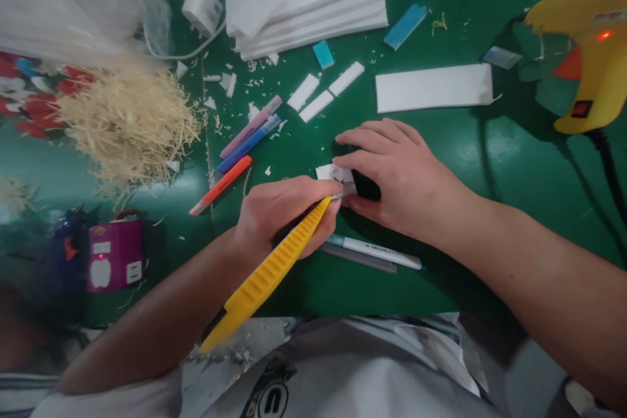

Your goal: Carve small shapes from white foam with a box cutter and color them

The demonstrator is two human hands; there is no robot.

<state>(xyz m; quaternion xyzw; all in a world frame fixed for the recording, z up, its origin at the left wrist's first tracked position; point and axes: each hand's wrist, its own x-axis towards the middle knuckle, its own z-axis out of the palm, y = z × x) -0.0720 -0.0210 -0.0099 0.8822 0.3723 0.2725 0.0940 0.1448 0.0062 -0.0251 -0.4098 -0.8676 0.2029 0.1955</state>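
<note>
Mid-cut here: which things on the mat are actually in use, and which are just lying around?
In use: yellow knife in left hand; small white piece pinned under right hand.

Lying about: foam sheets, glue gun, three markers, two pens, straw pile, white strip.

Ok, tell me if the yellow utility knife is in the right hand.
No, the left hand grips the yellow utility knife, while the right hand presses down a small white foam piece.

Left hand [281, 212] grips yellow knife [267, 274]; right hand [392, 173] pins white piece [334, 173].
</note>
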